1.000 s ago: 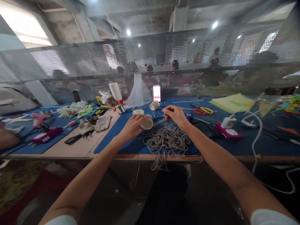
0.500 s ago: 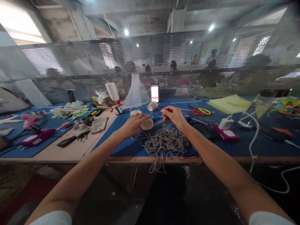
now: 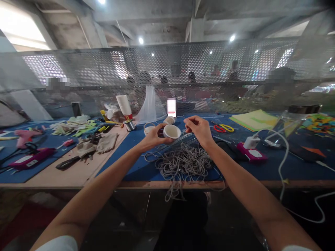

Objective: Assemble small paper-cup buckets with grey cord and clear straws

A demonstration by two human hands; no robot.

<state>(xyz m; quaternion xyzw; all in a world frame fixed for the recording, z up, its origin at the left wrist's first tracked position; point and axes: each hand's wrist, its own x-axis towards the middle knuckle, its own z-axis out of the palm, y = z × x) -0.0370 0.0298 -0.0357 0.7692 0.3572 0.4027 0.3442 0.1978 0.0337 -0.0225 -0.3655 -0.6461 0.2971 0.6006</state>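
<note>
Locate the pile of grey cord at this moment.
In the head view, the pile of grey cord lies on the blue mat, just right of centre at its near edge, nearer the person than the white cup in the left hand.

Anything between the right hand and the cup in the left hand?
Nothing visible blocks the narrow gap between the right hand and the white cup in the left hand. The heap of gray cord lies on the near side of that gap.
</note>
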